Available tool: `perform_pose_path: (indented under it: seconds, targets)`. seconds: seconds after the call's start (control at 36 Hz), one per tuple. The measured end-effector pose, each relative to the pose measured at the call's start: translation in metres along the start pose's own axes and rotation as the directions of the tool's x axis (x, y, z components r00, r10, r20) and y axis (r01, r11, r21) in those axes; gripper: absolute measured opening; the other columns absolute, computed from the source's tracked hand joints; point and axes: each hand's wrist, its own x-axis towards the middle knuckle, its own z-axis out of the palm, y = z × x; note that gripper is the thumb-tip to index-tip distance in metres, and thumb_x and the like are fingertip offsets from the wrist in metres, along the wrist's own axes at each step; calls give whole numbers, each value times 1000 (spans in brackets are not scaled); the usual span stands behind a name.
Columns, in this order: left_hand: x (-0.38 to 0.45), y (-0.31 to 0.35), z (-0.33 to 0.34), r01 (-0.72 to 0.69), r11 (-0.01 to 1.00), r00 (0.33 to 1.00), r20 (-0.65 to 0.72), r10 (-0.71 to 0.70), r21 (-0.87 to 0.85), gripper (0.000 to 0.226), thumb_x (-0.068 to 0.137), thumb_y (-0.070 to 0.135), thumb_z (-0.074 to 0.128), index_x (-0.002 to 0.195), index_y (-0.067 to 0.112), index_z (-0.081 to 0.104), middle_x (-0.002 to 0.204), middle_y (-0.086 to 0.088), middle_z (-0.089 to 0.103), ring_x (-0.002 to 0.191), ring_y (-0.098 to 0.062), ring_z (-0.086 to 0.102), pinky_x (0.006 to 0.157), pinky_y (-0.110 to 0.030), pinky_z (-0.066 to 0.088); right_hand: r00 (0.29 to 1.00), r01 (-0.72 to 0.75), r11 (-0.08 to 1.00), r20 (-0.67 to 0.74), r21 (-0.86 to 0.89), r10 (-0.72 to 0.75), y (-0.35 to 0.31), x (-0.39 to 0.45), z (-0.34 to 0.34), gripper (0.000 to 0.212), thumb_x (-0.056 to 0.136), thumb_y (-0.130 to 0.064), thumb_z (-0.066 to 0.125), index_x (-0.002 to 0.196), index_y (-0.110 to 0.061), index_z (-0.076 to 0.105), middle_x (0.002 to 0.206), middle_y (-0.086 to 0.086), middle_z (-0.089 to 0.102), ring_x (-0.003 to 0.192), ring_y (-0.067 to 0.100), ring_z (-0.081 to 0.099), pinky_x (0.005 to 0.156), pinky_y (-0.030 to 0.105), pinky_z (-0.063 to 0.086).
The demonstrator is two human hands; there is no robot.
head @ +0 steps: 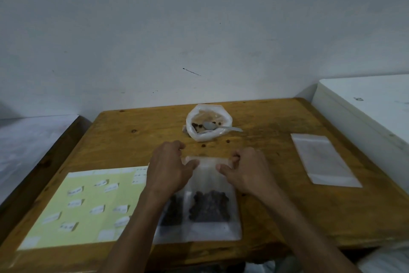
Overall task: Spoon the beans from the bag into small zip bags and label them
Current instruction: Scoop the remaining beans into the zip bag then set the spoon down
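Beans (209,207) sit in the bottom of a zip bag (210,175) lying flat on the tabletop (276,206), near the front edge. A second filled bag (171,211) lies partly under it on the left, mostly hidden by the left forearm.

Left hand (169,167) and right hand (247,169) both pinch the zip bag's top strip, thumbs on top and fingers curled at the far edge. Looks like the sealing step: pressing the zip shut.

Source bag (208,123) stands open near the back of the tabletop, few beans left inside, spoon (218,126) resting in it with the handle pointing right. Two or so loose beans (203,145) on the wood just in front of it.

Label sheet (84,206) lies to the left, several labels already gone by the look of it. Empty zip bag (324,159) lies well apart on the right.

Next, probably: run the fingers along the whole zip, check it holds, then peel a label and stick it on. Text on the labels is too blurred to read.
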Motion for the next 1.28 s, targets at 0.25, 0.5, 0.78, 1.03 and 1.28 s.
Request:
perform_pose_path:
  seconds: [0.25, 0.5, 0.78, 1.03, 1.28]
  targets:
    - [12, 40, 7, -157, 984, 980, -134, 144, -90, 40, 84, 38, 75, 119, 19, 69, 102, 5, 68, 94, -14, 62, 76, -29, 50, 987, 71, 994, -146, 84, -59, 19, 9, -37, 46, 86, -43, 73, 127, -22, 64, 120, -5, 67, 106, 12, 61, 85, 27, 48]
    - [24, 140, 61, -327, 932, 927, 139, 349, -155, 23, 89, 39, 69, 97, 17, 69, 90, 5, 66, 81, -11, 59, 77, -35, 56, 901, -227, 967, -351, 117, 254, 119, 44, -100, 52, 87, -47, 69, 127, -13, 63, 126, 9, 67, 115, 29, 61, 93, 40, 51]
    - [39, 195, 161, -417, 905, 843, 407, 352, 81, 52, 87, 53, 64, 130, 23, 59, 134, -6, 53, 127, -29, 46, 103, -47, 44, 802, -541, 840, -317, -26, 507, 180, 56, -113, 81, 80, -69, 63, 128, -5, 58, 138, 20, 53, 129, 42, 45, 103, 52, 42]
    - [40, 190, 164, -457, 879, 794, 509, 333, 137, 60, 91, 59, 55, 142, 29, 48, 148, -5, 35, 135, -30, 28, 112, -48, 26, 799, -472, 855, -305, 215, 518, 181, 65, -111, 66, 74, -45, 82, 124, -14, 51, 132, 13, 55, 123, 33, 50, 100, 46, 44]
    - [34, 182, 123, 8, 839, 931, 312, 192, -544, 52, 83, 48, 73, 123, 27, 46, 113, 11, 61, 100, -8, 61, 83, -33, 57, 913, 22, 685, -295, 728, 283, 151, 34, -125, 24, 85, -18, 77, 101, -27, 61, 99, -5, 71, 86, 13, 70, 67, 29, 57]
